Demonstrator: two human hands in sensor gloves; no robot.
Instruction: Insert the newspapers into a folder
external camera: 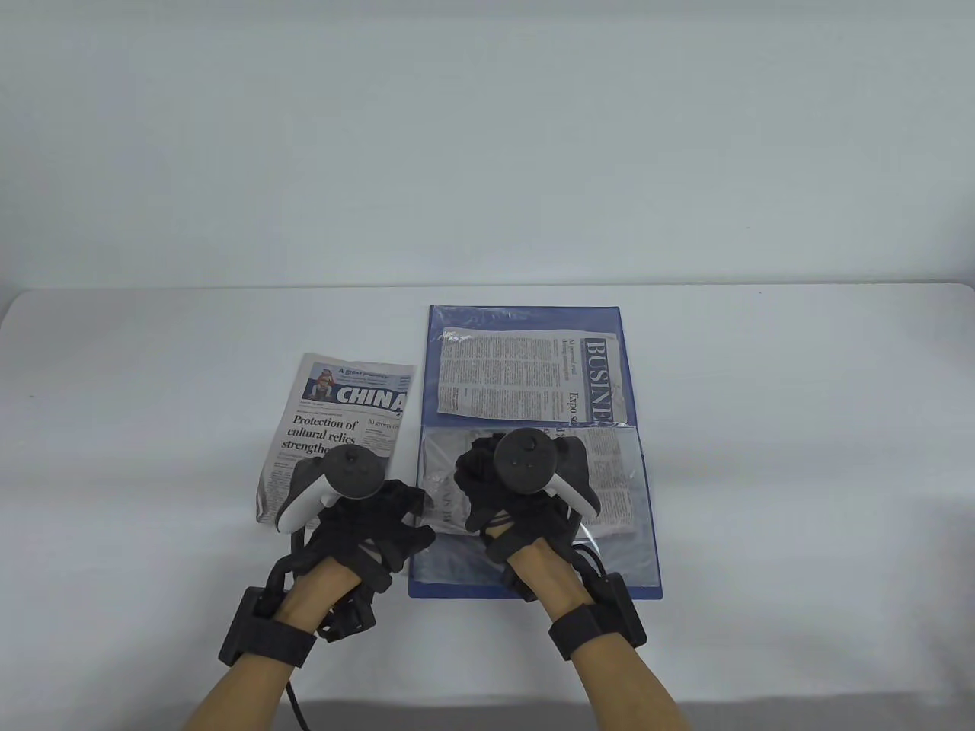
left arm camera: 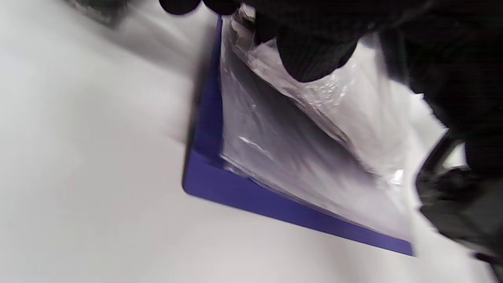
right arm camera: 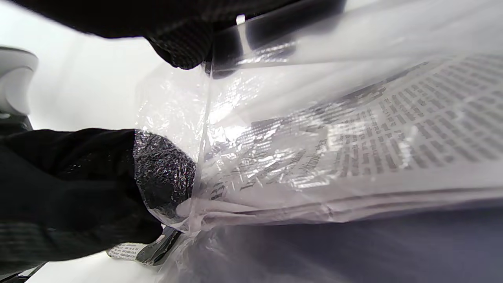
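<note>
A blue folder [external camera: 533, 592] lies open on the table, with a clear plastic sleeve [external camera: 457, 552] over its near half. A folded "BUSINESS" newspaper [external camera: 525, 377] lies across the folder, its near part inside the sleeve. A second "CHINA" newspaper [external camera: 335, 426] lies on the table left of the folder. My left hand [external camera: 415, 518] holds the sleeve's left edge; in the left wrist view its fingers [left arm camera: 310, 55] lift the sleeve [left arm camera: 298, 149] off the folder [left arm camera: 251, 196]. My right hand [external camera: 476, 464] pinches the sleeve's edge [right arm camera: 220, 74] above the newspaper [right arm camera: 412, 125]. A left finger [right arm camera: 161, 173] sits under the plastic.
The white table [external camera: 800, 457] stretches to both sides, with its far edge against a pale wall [external camera: 487, 152]. The left hand's white tracker [right arm camera: 15, 78] shows at the right wrist view's left edge.
</note>
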